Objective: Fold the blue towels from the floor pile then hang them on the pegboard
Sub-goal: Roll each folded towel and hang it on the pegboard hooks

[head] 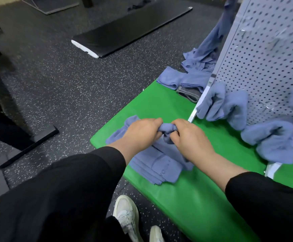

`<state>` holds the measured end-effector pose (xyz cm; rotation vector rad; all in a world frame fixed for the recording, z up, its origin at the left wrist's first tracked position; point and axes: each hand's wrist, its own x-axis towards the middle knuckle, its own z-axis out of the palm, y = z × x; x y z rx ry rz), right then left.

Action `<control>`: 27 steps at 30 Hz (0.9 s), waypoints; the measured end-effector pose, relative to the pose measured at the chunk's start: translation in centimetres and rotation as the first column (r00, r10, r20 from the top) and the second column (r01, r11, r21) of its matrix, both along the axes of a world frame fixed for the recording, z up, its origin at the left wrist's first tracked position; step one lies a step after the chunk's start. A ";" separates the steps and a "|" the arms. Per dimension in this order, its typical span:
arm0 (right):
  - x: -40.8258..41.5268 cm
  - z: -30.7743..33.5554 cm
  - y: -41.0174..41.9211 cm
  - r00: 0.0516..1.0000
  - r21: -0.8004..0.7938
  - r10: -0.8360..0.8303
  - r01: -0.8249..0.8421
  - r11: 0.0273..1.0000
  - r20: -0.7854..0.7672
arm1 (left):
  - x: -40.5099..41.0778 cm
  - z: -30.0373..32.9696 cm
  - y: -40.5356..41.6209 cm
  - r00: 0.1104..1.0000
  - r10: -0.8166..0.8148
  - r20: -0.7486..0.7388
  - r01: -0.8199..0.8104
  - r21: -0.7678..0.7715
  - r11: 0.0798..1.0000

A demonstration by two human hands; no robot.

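Green mat [186, 198]: both hands [166, 135] bunch blue towel [158, 165].

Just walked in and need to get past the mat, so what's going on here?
A person is crouched at a green mat, gripping a bunched blue towel with the left hand and right hand. More of that towel lies flat under their wrists. Several blue towels already hang on the pegboard, and a loose pile of towels sits on the floor behind it.
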<state>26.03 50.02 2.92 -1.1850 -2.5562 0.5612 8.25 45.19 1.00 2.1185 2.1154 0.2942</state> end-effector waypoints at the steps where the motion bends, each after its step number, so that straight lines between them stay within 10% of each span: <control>1: 1.1 1.0 0.7 1.000 -0.007 0.003 -0.003 1.000 -0.023 | 1.0 0.8 0.5 0.998 0.008 0.064 -0.009 0.024 1.000; 10: 11.9 8.3 5.2 0.993 0.087 -0.091 0.084 0.993 0.075 | 10.2 8.6 6.8 0.953 -0.150 0.264 0.114 0.148 0.982; 20: 20.2 12.0 9.0 0.935 0.188 -0.354 0.344 0.920 0.023 | 16.9 13.1 13.4 0.966 -0.258 0.016 0.247 0.234 0.940; 27: 22.7 14.3 11.1 0.924 0.224 -0.381 0.379 0.898 -0.039 | 20.1 14.8 16.3 0.967 -0.206 0.149 0.136 0.379 0.915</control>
